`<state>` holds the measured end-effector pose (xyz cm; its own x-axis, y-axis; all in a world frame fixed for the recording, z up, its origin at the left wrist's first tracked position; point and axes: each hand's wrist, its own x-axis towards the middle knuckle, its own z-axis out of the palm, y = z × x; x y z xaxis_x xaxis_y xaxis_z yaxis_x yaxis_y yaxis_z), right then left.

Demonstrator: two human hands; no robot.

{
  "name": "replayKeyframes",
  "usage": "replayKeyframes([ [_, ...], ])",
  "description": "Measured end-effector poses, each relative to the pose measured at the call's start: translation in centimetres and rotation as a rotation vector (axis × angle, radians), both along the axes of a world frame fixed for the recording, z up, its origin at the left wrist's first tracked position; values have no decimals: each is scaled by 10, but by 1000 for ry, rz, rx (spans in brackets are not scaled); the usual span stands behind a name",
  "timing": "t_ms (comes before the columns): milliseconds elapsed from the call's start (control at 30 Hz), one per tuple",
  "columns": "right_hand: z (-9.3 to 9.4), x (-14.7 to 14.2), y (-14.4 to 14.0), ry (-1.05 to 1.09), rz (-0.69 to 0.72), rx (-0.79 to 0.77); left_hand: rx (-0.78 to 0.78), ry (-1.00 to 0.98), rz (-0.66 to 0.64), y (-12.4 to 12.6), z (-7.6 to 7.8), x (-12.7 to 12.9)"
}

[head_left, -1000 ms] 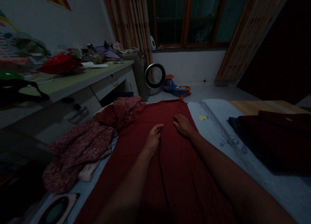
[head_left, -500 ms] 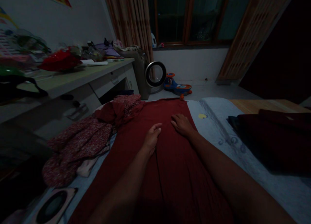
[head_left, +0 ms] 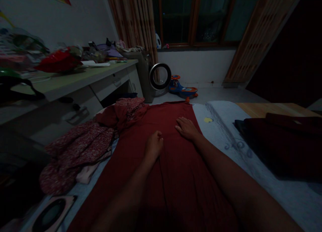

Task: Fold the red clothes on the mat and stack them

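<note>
A dark red garment (head_left: 161, 115) lies spread lengthwise over the bed, a thin dark crease running down its middle. Flat on its right part rests my right hand (head_left: 187, 128), fingers stretched out and slightly apart. My left hand (head_left: 154, 145) is at the top of the crease, left of the right hand, its fingers curled in. Whether cloth is pinched in those curled fingers is hidden. Bunched against the garment's left side is a patterned red-and-white cloth (head_left: 83, 148).
Folded dark clothes (head_left: 289, 144) are stacked at right on the pale blue bedsheet (head_left: 221, 134). A cluttered desk (head_left: 93, 76) runs along the left. Beyond the bed are a washing machine with its round door (head_left: 160, 76) open and a blue ride-on toy (head_left: 183, 90).
My left hand has drawn slightly left and its fingers have curled in more. The right hand stays flat on the garment. The view has shifted a little.
</note>
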<state>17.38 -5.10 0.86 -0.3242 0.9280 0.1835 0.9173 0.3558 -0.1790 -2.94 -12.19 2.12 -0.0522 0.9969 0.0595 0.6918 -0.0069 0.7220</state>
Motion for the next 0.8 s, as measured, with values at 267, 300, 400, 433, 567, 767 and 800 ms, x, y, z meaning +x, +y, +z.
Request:
replayKeyframes([
  [267, 0, -2, 0, -6, -5, -25, 234, 646, -91, -17, 25, 16],
  [300, -1, -2, 1, -5, -4, -23, 266, 638, -169, -16, 25, 22],
  [400, -2, 0, 2, 0, 6, -29, 250, 553, -377, -8, 13, 38],
  [433, -2, 1, 2, 7, 14, -34, 230, 525, -406, -6, 7, 42],
  [567, -1, 6, 5, 62, 15, -22, 160, 487, -418, -7, -13, 46],
  [767, -3, 21, 12, -15, -163, -81, 120, 502, -422, -13, -14, 42],
  [800, -4, 26, 13, -22, -196, -100, 116, 505, -425, -13, -13, 42],
])
